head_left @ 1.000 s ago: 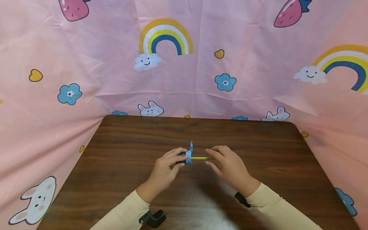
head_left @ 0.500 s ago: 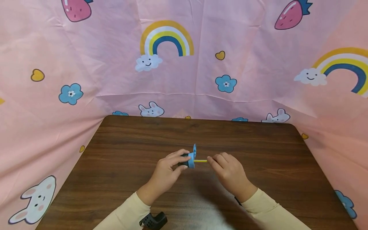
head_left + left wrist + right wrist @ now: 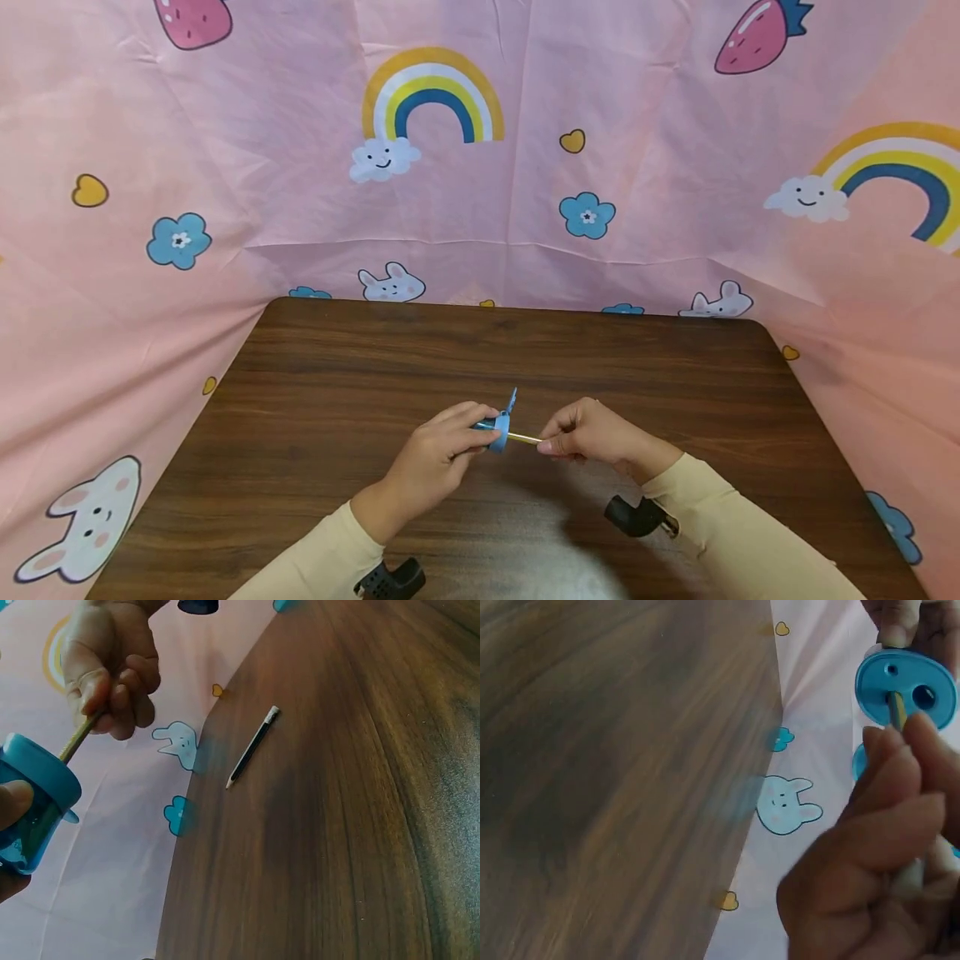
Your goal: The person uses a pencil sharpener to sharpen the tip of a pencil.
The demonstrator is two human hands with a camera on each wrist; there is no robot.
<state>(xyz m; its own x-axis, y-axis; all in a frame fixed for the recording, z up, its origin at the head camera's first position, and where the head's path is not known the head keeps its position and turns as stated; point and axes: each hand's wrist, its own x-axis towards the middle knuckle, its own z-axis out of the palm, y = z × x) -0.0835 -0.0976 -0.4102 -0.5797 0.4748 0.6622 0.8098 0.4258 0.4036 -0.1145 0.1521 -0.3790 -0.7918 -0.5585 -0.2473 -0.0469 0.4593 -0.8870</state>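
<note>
Left hand (image 3: pixel 438 450) curled around a blue sharpener (image 3: pixel 498 429), gripping it above the middle of the desk (image 3: pixel 315 392), a little toward the near edge. Right hand (image 3: pixel 592 433) pinching a yellow pencil (image 3: pixel 525 438) between thumb and fingertips, other fingers curled in. Pencil lying almost level between both hands, one end inside the sharpener, other end hidden in the right hand. Both held up in the air, not touching the desk.

In the left wrist view: sharpener (image 3: pixel 34 802) at the left border, round blue cap over a clear blue body, thumb pressed on its side; pencil (image 3: pixel 79 736) rising slanted out of the cap into the right hand (image 3: pixel 112 667). Second pencil (image 3: pixel 253 747), dark with a pale end, lying flat on the desk close to one side edge, well apart from both hands, untouched.

In the right wrist view: round blue face of the sharpener (image 3: pixel 904 686) with two holes, pencil (image 3: pixel 896 709) entering one of them, fingertip of the left hand (image 3: pixel 900 622) resting on the cap rim, right hand (image 3: pixel 877 847) big and blurred in front.

Pink cloth (image 3: pixel 225 167) with rainbows, bunnies, flowers and hearts hanging behind the far edge and along both sides of the desk. Cream sleeves (image 3: pixel 750 542) on both arms, a black wrist mount (image 3: pixel 637 515) under the right one.
</note>
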